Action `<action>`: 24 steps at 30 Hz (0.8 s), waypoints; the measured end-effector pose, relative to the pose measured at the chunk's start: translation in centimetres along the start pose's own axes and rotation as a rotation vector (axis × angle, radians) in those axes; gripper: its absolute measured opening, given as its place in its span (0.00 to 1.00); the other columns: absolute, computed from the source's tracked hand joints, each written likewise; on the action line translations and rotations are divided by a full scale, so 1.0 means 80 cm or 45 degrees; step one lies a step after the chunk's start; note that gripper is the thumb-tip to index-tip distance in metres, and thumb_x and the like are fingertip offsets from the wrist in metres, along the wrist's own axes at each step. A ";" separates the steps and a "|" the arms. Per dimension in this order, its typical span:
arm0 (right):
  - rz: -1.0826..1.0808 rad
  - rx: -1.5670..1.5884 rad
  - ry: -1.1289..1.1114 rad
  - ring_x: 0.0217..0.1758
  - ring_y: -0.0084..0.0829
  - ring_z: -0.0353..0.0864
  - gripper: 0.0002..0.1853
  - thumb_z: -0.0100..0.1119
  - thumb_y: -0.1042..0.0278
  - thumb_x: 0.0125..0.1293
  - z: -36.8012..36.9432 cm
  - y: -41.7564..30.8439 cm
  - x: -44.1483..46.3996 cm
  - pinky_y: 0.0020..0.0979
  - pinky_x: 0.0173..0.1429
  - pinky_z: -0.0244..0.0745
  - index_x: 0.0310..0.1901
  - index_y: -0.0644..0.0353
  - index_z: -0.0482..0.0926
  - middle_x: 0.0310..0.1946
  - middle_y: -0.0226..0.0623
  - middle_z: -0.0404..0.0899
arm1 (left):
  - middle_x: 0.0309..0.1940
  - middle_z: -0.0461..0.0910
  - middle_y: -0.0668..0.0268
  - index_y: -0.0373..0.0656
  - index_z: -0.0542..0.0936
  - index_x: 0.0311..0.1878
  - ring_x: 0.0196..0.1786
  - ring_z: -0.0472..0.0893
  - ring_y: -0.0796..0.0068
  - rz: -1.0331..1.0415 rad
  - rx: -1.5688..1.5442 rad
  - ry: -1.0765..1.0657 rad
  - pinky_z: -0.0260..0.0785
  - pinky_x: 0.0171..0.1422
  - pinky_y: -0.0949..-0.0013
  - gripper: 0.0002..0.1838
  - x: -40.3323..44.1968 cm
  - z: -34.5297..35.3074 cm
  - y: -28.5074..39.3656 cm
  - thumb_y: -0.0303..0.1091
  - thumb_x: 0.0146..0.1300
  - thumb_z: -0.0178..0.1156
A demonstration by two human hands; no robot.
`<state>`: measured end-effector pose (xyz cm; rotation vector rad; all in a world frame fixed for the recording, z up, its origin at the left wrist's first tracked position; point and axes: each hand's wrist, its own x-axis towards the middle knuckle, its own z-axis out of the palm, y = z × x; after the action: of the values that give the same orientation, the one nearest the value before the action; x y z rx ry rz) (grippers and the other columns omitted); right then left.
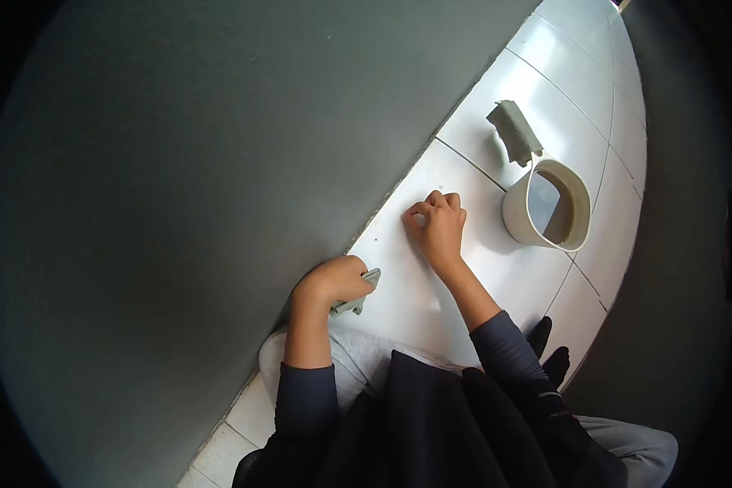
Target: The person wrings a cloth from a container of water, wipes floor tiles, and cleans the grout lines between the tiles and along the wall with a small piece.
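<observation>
My left hand (337, 279) is closed around a folded grey-green cloth (350, 307), whose edges stick out past the fingers, low over the white tiles beside the grey wall. To its right, my right hand (439, 226) rests on the tiled surface (398, 313) with the fingers curled in and thumb and forefinger drawn together. Whatever may be between them is hidden. Right of that hand stands a cream-coloured dipper (519, 218) holding murky brownish liquid. A second grey-green cloth (514, 132) lies over the dipper's handle.
A plain grey wall (179, 163) runs along the left edge of the tiles. On the right, the tiled ledge ends at a dark edge. My legs in light grey trousers (354, 350) are folded on the tiles, and dark toes (556, 364) show near my right forearm.
</observation>
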<state>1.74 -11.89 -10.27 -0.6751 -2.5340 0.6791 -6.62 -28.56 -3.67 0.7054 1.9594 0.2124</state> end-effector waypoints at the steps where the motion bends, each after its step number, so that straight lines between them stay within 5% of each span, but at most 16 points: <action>1: -0.006 0.024 -0.032 0.43 0.34 0.67 0.01 0.65 0.69 0.49 0.005 -0.006 -0.010 0.36 0.45 0.59 0.24 0.53 0.82 0.31 0.27 0.72 | 0.22 0.80 0.54 0.33 0.81 0.31 0.24 0.77 0.70 0.013 -0.003 0.027 0.70 0.32 0.64 0.15 -0.001 0.000 0.000 0.38 0.50 0.56; 6: -0.234 0.073 -0.195 0.44 0.33 0.68 0.03 0.67 0.67 0.48 0.008 -0.020 -0.044 0.36 0.45 0.60 0.26 0.53 0.83 0.31 0.26 0.72 | 0.22 0.79 0.55 0.33 0.81 0.30 0.23 0.76 0.70 0.019 0.000 0.016 0.69 0.31 0.65 0.15 -0.001 0.001 -0.001 0.37 0.50 0.56; 12: 0.160 -0.042 -0.011 0.46 0.35 0.67 0.03 0.64 0.67 0.52 0.001 0.027 0.044 0.37 0.47 0.59 0.27 0.53 0.84 0.32 0.28 0.74 | 0.22 0.79 0.55 0.33 0.80 0.30 0.24 0.76 0.69 -0.006 -0.027 -0.038 0.69 0.33 0.64 0.15 -0.002 -0.004 0.002 0.37 0.50 0.55; 18: -0.157 0.013 -0.075 0.43 0.32 0.67 0.03 0.67 0.68 0.50 0.019 0.002 0.003 0.36 0.45 0.59 0.26 0.54 0.83 0.30 0.26 0.72 | 0.20 0.79 0.57 0.33 0.79 0.29 0.23 0.75 0.70 0.028 0.023 -0.005 0.69 0.32 0.65 0.14 0.001 -0.001 -0.001 0.37 0.50 0.54; 24: 0.104 -0.069 -0.008 0.48 0.34 0.68 0.04 0.67 0.66 0.50 0.005 0.061 0.084 0.39 0.51 0.60 0.28 0.53 0.85 0.34 0.27 0.76 | 0.18 0.76 0.60 0.33 0.78 0.27 0.21 0.72 0.74 0.011 -0.063 -0.042 0.66 0.28 0.66 0.13 -0.001 -0.002 -0.001 0.36 0.50 0.54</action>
<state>-2.09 -4.61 -11.46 -0.8003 -2.5502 0.6427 -6.75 -28.59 -3.58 0.6810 1.9137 0.2526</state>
